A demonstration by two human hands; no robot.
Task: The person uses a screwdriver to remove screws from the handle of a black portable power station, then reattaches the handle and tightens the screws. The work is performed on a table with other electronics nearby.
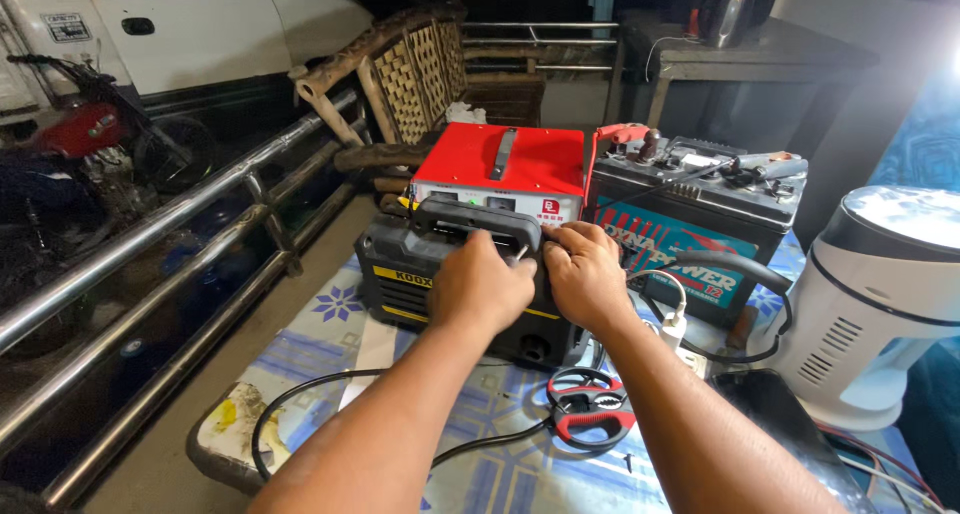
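A black box-shaped machine [400, 274] with a yellow stripe and a top carrying handle [450, 217] stands on the patterned table [320, 344]. My left hand [482, 286] rests on its top near side, fingers curled around a thin screwdriver-like tool whose tip shows between my hands. My right hand [583, 272] lies right beside it, pressed on the machine's top right edge. Behind the machine stands a red and white charger box [500, 169], and to its right a black car battery [700, 204].
A red and black clamp [590, 409] on a black cable lies on the table near my right arm. A white cylindrical appliance [880, 294] stands at right. Steel railings [180, 234], a wicker bench [410, 74], a motorcycle and a white car are at left.
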